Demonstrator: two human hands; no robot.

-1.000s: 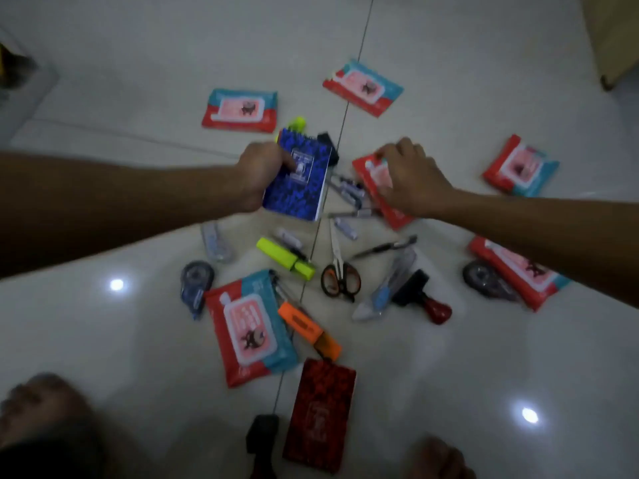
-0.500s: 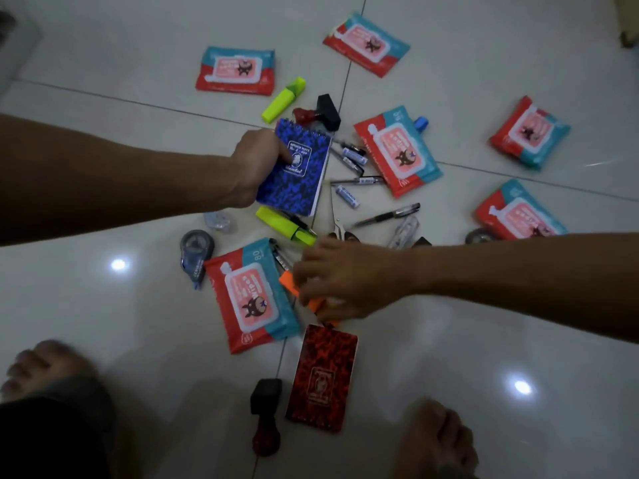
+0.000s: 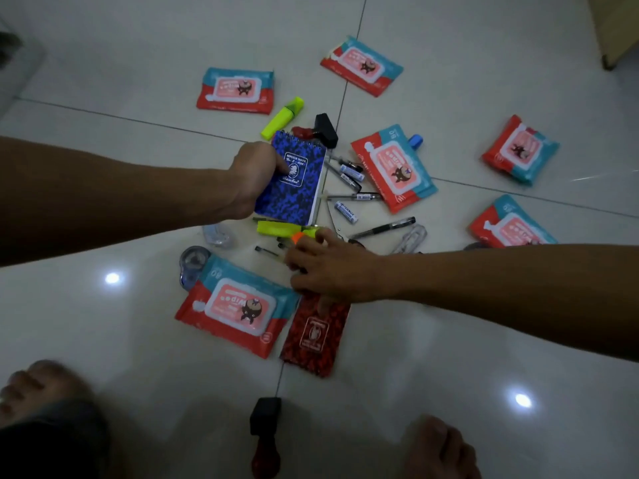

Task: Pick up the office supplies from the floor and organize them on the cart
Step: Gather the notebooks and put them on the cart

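Blue spiral notebook lifted above the littered floor, gripped at its left edge by left hand, thumb across the cover. Orange highlighter just below it, pinched in curled fingers of right hand, beside a yellow highlighter lying flat. Red notebook under that wrist, wipes pack touching its left edge. Black pen, scissors and correction tape scattered near. Bare feet at bottom edge.
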